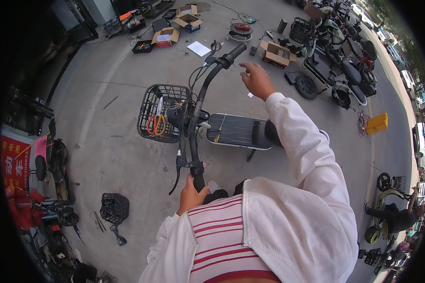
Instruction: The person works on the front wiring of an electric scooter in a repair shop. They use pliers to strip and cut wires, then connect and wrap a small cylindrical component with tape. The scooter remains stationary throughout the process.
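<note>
An electric scooter stands crosswise in front of me, its black handlebar [193,118] running from near to far. My left hand [192,194] is wrapped round the near rubber grip [198,180], behind a brake lever [175,180]. My right hand [259,81] hangs in the air just right of the far grip [236,53], fingers apart and a little bent, holding nothing. Scissors [158,120] with orange and red handles stand in the black front basket [144,113]. On the ribbed footboard [236,129] lies a screwdriver with a yellow handle [217,137].
Open cardboard boxes [275,54], a white sheet [199,48] and a loose wheel [306,87] lie beyond the scooter. Parked scooters [349,70] crowd the far right, near a yellow box [377,123]. At the left lie a black basket [114,207] and a cordless drill [118,235].
</note>
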### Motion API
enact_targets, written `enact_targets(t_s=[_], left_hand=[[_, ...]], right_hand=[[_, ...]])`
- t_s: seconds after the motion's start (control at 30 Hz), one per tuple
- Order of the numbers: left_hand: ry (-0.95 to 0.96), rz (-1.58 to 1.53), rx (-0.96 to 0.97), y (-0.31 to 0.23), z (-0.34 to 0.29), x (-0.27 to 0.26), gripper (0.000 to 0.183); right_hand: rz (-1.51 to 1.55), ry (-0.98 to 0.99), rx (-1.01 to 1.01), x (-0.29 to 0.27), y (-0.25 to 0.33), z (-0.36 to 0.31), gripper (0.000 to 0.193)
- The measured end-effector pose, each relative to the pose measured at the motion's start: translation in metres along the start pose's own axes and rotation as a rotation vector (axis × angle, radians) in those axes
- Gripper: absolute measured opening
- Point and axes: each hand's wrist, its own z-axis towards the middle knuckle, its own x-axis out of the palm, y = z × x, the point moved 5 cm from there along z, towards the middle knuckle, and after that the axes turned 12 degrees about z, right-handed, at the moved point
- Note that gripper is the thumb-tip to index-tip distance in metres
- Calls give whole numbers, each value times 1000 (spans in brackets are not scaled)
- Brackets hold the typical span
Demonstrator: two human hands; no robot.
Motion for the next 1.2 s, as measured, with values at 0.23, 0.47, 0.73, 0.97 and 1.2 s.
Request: enact_targets(t_s=[0.23,0.47,0.73,0.97,1.2], left_hand=[[-283,28,-259,-17,6,15,69],[-661,260,-474,-31,23,20,54],[-787,369,-486,-29,25,13,44],[-863,437,-487,-40,26,2,48],[-969,550,-495,-37,19,-14,78]], right_hand=[[-217,148,-146,59,-42,157,50],[-375,505,-194,110,-79,222,24],[-166,23,66,66,-111,243,28],[168,551,-615,66,-92,184,35],[37,517,-528,56,-104,154,37]])
